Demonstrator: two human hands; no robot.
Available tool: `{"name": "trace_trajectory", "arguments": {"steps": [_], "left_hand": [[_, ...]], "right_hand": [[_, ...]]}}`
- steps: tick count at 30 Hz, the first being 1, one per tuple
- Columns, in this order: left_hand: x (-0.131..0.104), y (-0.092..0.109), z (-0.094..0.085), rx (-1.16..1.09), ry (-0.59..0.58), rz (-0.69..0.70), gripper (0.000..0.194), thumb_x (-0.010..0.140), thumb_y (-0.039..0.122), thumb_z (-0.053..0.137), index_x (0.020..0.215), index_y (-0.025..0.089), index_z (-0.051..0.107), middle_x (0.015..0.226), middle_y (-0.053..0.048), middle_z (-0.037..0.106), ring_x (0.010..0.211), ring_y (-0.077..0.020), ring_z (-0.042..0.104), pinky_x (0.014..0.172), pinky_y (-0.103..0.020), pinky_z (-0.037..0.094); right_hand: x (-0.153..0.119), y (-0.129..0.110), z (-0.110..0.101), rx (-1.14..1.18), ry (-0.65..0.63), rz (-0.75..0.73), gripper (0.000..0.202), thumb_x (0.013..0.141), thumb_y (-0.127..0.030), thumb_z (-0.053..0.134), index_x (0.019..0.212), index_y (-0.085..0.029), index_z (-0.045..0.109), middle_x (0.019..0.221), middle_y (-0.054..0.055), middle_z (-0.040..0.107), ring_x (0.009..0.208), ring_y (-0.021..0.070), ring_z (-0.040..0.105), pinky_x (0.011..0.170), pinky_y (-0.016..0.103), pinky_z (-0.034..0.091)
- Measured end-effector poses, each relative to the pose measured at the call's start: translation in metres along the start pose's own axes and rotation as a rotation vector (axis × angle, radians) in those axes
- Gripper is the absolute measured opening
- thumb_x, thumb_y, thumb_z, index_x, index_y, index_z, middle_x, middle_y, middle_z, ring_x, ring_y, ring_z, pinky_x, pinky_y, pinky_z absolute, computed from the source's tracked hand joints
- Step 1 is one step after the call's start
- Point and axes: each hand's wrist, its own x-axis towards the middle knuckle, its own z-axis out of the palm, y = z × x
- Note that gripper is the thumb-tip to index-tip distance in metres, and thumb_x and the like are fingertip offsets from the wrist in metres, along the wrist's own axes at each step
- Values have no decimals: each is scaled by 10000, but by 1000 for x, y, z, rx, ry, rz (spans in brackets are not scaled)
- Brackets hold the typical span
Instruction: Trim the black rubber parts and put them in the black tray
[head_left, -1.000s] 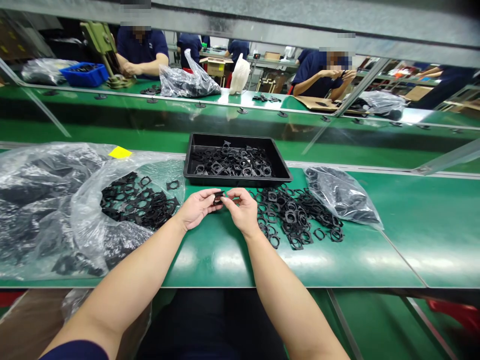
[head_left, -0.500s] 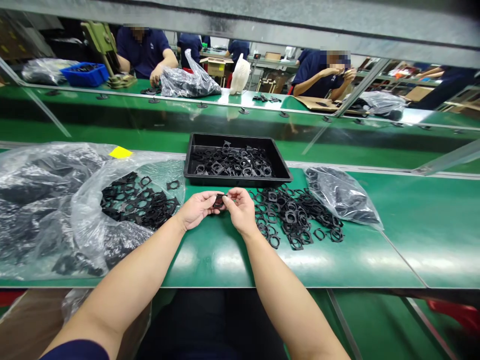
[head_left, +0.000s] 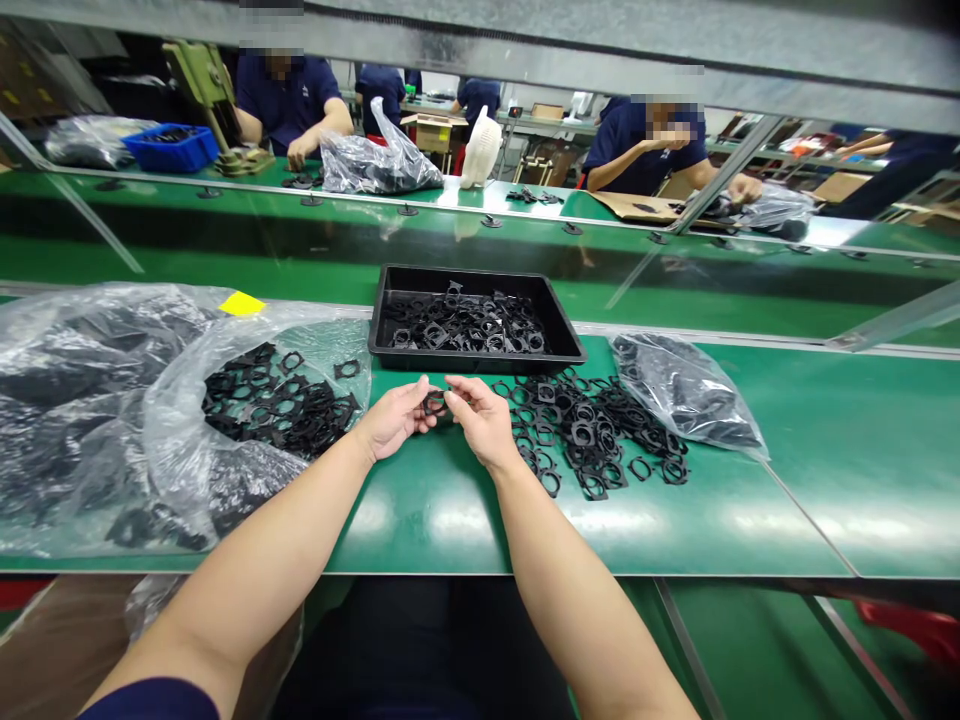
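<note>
Between my two hands is a small black plastic ring part (head_left: pixel 436 404), held just above the green table (head_left: pixel 420 510). The fingers of my left hand (head_left: pixel 396 418) are closed on its left side. My right hand (head_left: pixel 484 420) pinches its right side between thumb and fingers. Behind them stands a black tray (head_left: pixel 480 362) with many similar parts lying in it. To the right of my right hand spreads a loose pile of black ring parts (head_left: pixel 585 430). On the left, more black parts (head_left: pixel 281 405) lie at the mouth of a clear plastic bag (head_left: pixel 176 430).
A filled clear bag (head_left: pixel 686 390) lies right of the pile. A yellow slip (head_left: pixel 241 303) rests on the large bag at left. Beyond a metal-framed divider, co-workers sit at a bench with a blue bin (head_left: pixel 171 150), a hand press (head_left: pixel 202 90) and a bag (head_left: pixel 379 165).
My fingers have shifted on the ring part, which now shows more of its opening. Across the bench, the co-worker at right has lowered one hand to a bag.
</note>
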Motion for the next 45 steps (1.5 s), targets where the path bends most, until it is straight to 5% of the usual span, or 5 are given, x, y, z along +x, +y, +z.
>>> {"name": "trace_trajectory", "arguments": {"steps": [6, 14, 21, 41, 45], "left_hand": [[4, -4, -2, 139, 123, 231, 346, 607, 281, 786, 905, 139, 684, 771, -13, 624, 660, -80, 501, 611, -212, 380], [6, -9, -1, 334, 145, 286, 325, 657, 303, 737, 941, 147, 708, 731, -6, 623, 656, -94, 487, 645, -238, 392], [5, -11, -2, 352, 110, 281, 338, 663, 309, 736, 965, 160, 710, 790, -17, 651, 697, -106, 518, 705, -258, 417], [2, -8, 0, 401, 102, 298, 354, 668, 307, 727, 988, 157, 705, 822, -33, 678, 754, -148, 573, 833, -330, 436], [2, -7, -3, 554, 81, 386, 302, 724, 317, 675, 989, 176, 708, 895, -48, 669, 852, -178, 580, 867, -322, 419]], "right_hand": [[0, -1, 0, 31, 14, 190, 291, 706, -416, 690, 788, -152, 598, 641, 2, 581, 531, 115, 546, 450, 216, 444], [-2, -6, -2, -296, 126, -301, 120, 781, -305, 649, 838, -204, 620, 854, 34, 603, 768, 152, 577, 607, 261, 498], [-3, -10, -3, -370, 115, -424, 38, 813, -254, 626, 788, -227, 634, 804, 29, 623, 761, 164, 583, 602, 288, 484], [-5, -11, -3, -370, 115, -384, 62, 811, -271, 627, 774, -221, 625, 812, 29, 614, 771, 162, 582, 607, 278, 486], [-4, -7, -2, -247, 107, -244, 126, 794, -322, 635, 770, -201, 606, 820, 33, 612, 771, 159, 584, 614, 264, 491]]}}
